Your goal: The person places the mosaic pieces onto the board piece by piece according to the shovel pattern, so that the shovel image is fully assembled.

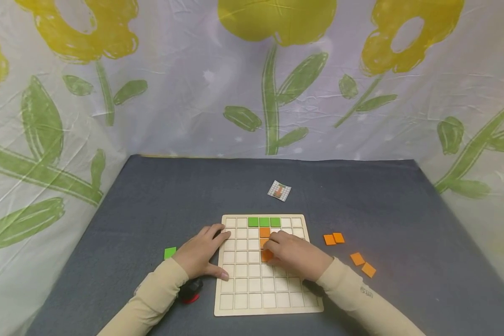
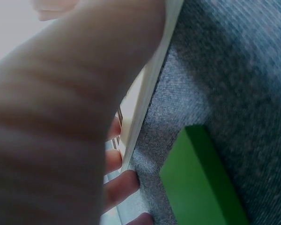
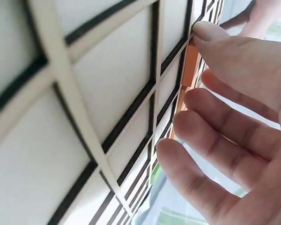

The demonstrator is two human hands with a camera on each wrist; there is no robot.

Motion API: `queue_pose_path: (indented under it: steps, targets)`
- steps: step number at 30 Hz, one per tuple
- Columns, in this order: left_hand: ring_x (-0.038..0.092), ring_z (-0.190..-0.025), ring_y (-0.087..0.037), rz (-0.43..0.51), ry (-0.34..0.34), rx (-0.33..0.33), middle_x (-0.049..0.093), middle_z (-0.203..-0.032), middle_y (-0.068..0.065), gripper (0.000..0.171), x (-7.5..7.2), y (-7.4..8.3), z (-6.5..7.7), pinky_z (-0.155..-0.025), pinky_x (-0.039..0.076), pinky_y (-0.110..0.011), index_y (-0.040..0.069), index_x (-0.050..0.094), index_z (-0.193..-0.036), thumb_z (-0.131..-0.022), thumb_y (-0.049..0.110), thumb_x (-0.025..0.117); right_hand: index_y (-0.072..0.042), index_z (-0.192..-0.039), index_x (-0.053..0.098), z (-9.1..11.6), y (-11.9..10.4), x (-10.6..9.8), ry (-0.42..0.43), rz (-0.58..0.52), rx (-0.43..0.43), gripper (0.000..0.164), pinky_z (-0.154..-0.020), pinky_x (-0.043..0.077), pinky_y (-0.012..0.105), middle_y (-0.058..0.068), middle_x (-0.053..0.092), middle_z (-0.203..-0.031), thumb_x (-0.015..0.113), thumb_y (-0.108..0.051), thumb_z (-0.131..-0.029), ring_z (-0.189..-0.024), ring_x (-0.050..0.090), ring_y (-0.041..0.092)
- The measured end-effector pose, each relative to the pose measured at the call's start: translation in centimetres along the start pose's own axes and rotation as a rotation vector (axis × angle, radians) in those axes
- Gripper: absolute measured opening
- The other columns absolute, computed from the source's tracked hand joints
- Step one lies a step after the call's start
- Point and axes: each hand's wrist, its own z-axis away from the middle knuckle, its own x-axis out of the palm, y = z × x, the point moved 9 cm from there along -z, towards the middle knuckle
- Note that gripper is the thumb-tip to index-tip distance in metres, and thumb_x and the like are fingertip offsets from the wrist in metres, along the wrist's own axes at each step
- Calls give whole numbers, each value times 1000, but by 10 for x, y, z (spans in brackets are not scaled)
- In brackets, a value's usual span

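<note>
A pale wooden grid board lies on the dark cloth. Three green square tiles fill a run in its top row. Below the middle one, orange tiles run down a column. My right hand pinches the lowest orange tile at that column; the right wrist view shows the thumb on its edge, the fingertips partly hiding it. My left hand rests spread along the board's left edge, thumb and fingers touching the rim. A loose green tile lies just left of that hand.
Several loose orange tiles lie right of the board. A small printed pattern card sits beyond it. A black object with a red part is partly hidden by the left wrist. Flowered fabric hangs behind the table.
</note>
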Motion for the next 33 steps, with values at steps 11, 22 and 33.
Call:
queue_pose_path:
  steps: [11,22,33]
  targets:
    - [47,-123,-35,-8,15,32,42,-139,-19,99,0,5,-2,-90,50,-46,3,48,-137,-62,60,78,-14,-98,66,4,-3,-2,51,-12,-51,20,-75,48,17,-5,58,-92,77,-18,-81,-83,55,9]
    - [44,-125,-36,12,-14,10,41,-141,-19,100,1,3,-3,-90,49,-47,3,47,-139,-63,60,78,-12,-102,66,35,15,-10,50,-38,18,23,-74,49,19,-4,59,-93,76,-18,-83,-83,54,9]
    - [44,-125,-37,13,-8,14,41,-140,-20,102,1,2,-2,-93,47,-49,2,47,-138,-62,63,76,-12,-103,65,114,54,-32,131,16,199,32,-71,50,26,-4,55,-94,80,-13,-75,-83,54,11]
